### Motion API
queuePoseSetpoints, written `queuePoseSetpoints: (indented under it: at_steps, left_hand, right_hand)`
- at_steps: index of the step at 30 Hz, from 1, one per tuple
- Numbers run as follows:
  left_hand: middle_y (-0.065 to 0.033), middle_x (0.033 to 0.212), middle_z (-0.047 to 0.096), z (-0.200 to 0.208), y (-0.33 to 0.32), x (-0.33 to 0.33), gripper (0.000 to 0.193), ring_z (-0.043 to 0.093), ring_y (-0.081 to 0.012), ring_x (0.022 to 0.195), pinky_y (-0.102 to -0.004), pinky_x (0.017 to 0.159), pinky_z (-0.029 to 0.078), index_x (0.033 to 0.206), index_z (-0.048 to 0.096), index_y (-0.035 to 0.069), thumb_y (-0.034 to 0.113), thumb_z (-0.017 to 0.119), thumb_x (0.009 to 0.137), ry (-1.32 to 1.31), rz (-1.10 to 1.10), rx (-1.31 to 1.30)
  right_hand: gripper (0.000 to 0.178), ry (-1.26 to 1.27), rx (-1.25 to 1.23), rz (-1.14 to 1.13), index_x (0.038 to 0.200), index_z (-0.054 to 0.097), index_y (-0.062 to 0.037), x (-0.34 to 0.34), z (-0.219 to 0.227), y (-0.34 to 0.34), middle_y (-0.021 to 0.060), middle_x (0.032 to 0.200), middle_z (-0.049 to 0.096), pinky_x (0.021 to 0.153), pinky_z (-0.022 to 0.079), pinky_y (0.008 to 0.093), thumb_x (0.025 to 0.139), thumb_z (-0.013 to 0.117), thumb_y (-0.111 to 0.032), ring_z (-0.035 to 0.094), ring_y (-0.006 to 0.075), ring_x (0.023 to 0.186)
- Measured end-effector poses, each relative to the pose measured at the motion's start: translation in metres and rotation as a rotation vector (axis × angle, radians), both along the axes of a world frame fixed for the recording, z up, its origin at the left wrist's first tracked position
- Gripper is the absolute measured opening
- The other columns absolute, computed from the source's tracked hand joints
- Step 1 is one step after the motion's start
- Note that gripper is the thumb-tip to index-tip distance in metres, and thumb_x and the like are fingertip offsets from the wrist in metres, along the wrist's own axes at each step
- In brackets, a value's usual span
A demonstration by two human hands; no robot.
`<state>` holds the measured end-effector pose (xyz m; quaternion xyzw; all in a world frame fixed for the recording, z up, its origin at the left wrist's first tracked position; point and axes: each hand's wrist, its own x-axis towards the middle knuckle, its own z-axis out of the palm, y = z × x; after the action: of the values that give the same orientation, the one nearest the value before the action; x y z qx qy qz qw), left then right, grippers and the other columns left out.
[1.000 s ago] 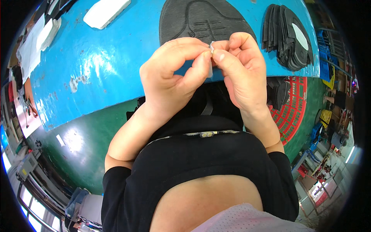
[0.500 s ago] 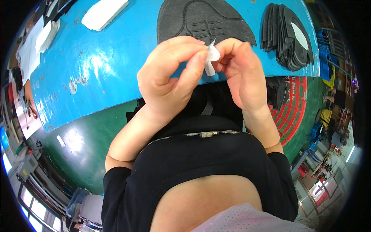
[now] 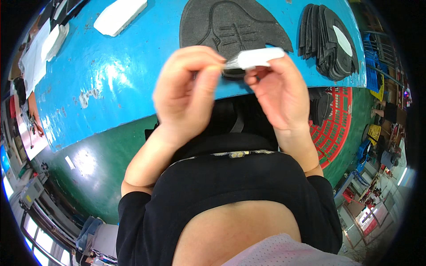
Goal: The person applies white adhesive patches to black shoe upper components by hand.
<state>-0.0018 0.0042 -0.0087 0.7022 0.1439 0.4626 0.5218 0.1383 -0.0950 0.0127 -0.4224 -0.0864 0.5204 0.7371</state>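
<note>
My right hand pinches a white oval piece, like a sticker or label, between thumb and fingers. Toward its left end the piece thins into a whitish, see-through film. My left hand, slightly smeared by motion, pinches the end of that film with thumb and forefinger. Both hands are raised over the near edge of the table. Beyond them lie dark grey felt-like pieces with a rounded outline and seam lines; my hands and the white piece cover part of their near edge.
The blue table carries a stack of white oval pieces at the far left. A stack of dark grey pieces at the right has a white oval on top. Below the table's right edge stands a red plastic basket holding dark pieces.
My hands have moved apart. The white piece, earlier crumpled-looking and edge-on between my fingers, now lies flat-side in view in my right hand, with film stretching to my left.
</note>
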Motion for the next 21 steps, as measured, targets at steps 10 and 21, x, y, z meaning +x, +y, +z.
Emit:
queuePoseSetpoints:
  at_steps: [10, 21]
  left_hand:
    - [-0.0131, 0.108, 0.054, 0.013, 0.066, -0.052, 0.009, 0.056, -0.0199, 0.085, -0.0340, 0.085, 0.048, 0.090, 0.052, 0.000, 0.005, 0.045, 0.091, -0.480, -0.094, -0.904]
    - [-0.0089, 0.086, 0.060, 0.033, 0.001, 0.001, 0.036, 0.052, -0.0160, 0.064, -0.0244, 0.054, 0.041, 0.090, 0.057, 0.004, 0.003, 0.079, 0.062, 0.179, 0.023, 0.540]
  right_hand:
    - [0.013, -0.416, 0.070, -0.163, 0.089, 0.059, -0.0020, 0.022, 0.009, -0.008, 0.0051, 0.083, 0.062, 0.073, 0.044, 0.0264, 0.089, 0.054, -0.013, 0.057, 0.0125, 0.074]
    - [0.009, -0.735, 0.202, -0.015, 0.087, 0.058, 0.0004, 0.016, 0.013, -0.005, 0.0033, 0.087, 0.059, 0.072, 0.040, 0.0207, 0.088, 0.054, -0.007, 0.049, 0.0059, 0.077]
